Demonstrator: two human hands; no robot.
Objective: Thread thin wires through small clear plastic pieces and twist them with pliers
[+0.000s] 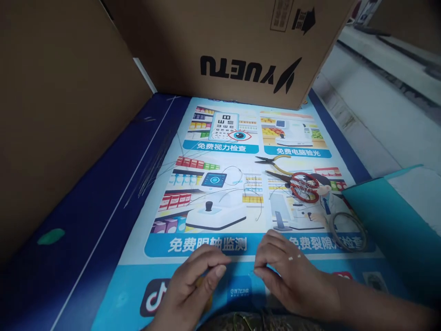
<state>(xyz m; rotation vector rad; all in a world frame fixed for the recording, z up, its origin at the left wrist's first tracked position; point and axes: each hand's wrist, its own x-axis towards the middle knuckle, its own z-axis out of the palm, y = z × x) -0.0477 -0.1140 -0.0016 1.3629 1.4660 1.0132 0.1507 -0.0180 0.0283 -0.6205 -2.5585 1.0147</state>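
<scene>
My left hand [195, 287] is closed low over the poster-covered table [138, 257], thumb against the curled fingers. A bit of yellow shows inside it, too covered to name. Across a small gap, my right hand [291, 278] is closed too, thumb and forefinger pinched together. Anything between those fingertips is too fine to make out. Beyond the right hand lie red-handled scissors [305, 187] and yellow-handled pliers [275, 162]. A coil of thin wire [348, 232] rests to their right. Loose thin wires [151, 170] are bunched at the left, with several strands across the poster.
A large cardboard box [241, 41] with upside-down lettering stands along the back. Brown cardboard [62, 105] rises on the left. A teal-and-white panel [396, 220] juts in from the right. A green spot [51, 236] is on the dark blue border.
</scene>
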